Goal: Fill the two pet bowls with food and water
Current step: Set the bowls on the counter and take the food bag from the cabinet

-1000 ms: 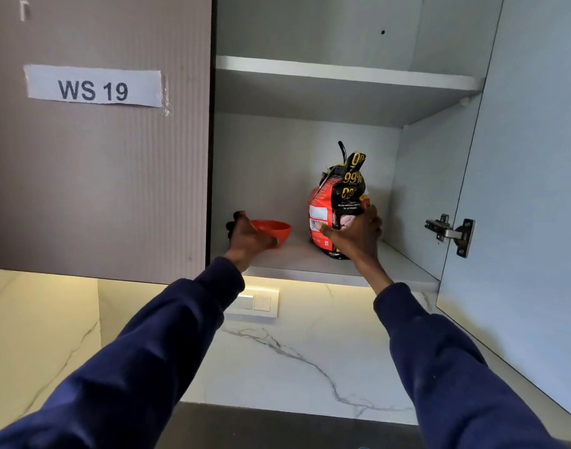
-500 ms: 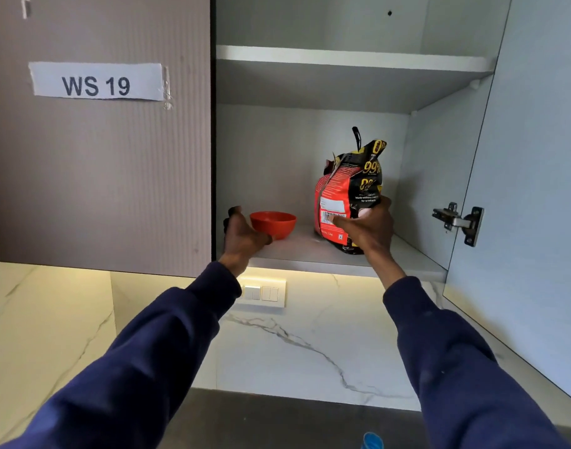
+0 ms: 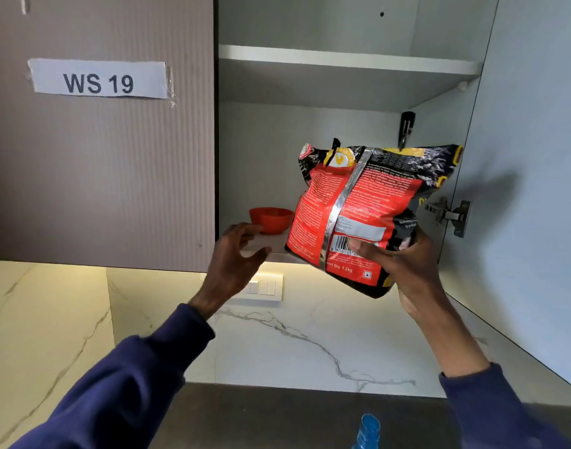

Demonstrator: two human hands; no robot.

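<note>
Here's the right hand [image 3: 404, 264] gripping the food bag [image 3: 352, 209] by its base, tilted above the fingers. The left hand [image 3: 235, 257], spread and holding nothing, is just below the red bowl [image 3: 271, 218] (it sits on the shelf [image 3: 261, 245]). Nothing is filled yet, so it's early days.

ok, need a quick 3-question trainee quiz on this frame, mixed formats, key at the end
1. True or false: the right hand grips the food bag near its lower end, with the bag tilted.
2. Where is the red bowl? A) on the lower cabinet shelf; B) in the left hand; C) on the counter.
3. Fill in: the label on the closed cabinet door reads ___.

Key: 1 true; 2 A; 3 WS 19.
</note>
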